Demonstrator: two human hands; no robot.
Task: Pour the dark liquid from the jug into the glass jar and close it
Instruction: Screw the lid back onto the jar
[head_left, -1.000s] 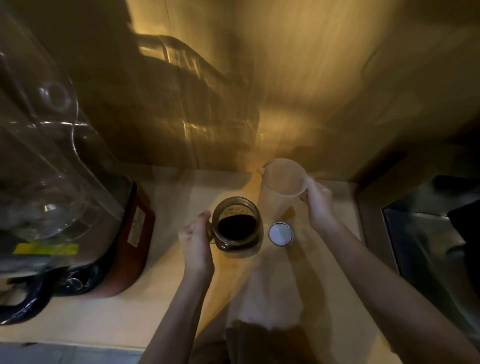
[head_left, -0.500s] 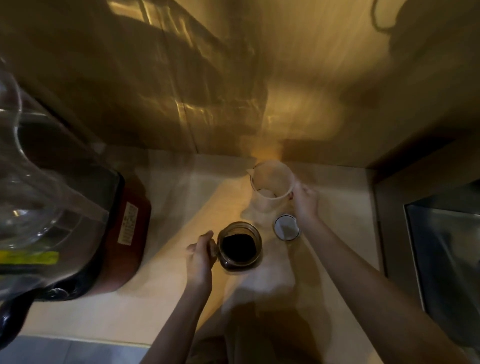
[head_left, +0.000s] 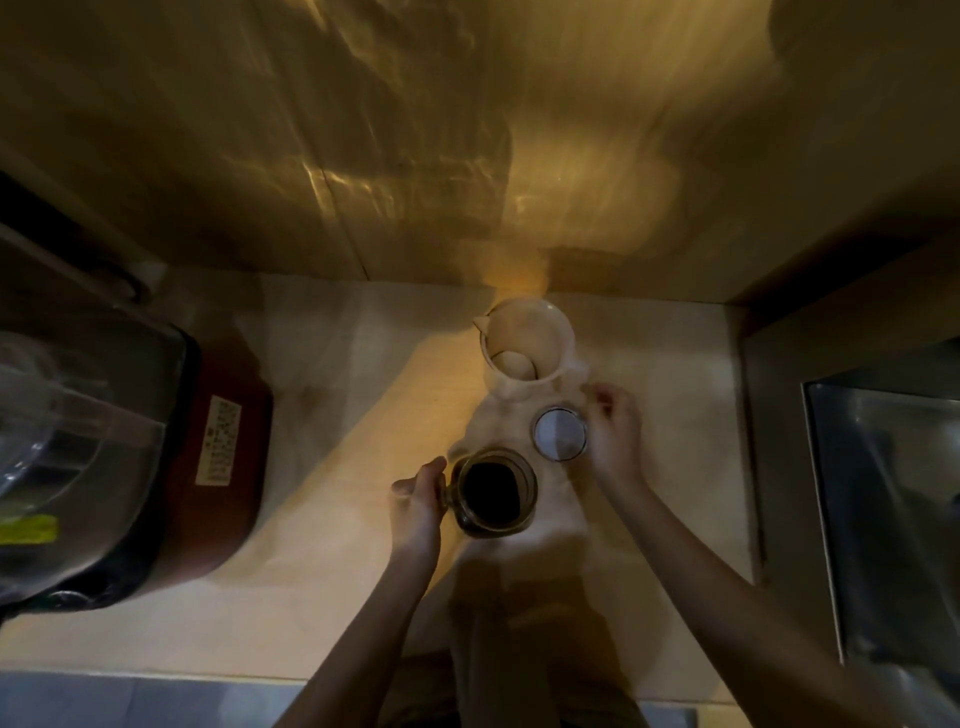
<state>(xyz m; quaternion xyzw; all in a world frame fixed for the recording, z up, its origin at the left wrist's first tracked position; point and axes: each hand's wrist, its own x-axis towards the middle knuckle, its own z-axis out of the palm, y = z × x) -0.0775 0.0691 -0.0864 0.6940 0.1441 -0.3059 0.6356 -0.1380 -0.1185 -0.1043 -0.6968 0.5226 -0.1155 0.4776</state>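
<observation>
A glass jar (head_left: 494, 491) with dark liquid in it stands open on the pale counter (head_left: 332, 571). My left hand (head_left: 418, 501) grips its left side. Behind it the pale plastic jug (head_left: 525, 347) stands upright on the counter, looking empty, with its spout to the left. Between jug and jar lies the round jar lid (head_left: 560, 434), flat, its pale inside up. My right hand (head_left: 614, 434) is off the jug and rests just right of the lid with its fingers apart, the fingertips at the lid's edge.
A dark red appliance (head_left: 218, 467) with a clear plastic container (head_left: 67, 441) on it fills the left of the counter. A steel sink (head_left: 893, 509) lies to the right. A wooden wall (head_left: 467, 156) rises close behind the jug.
My right hand has set the jug down near the wall, let go of its handle and come down beside the lid. My left hand has kept hold of the jar.
</observation>
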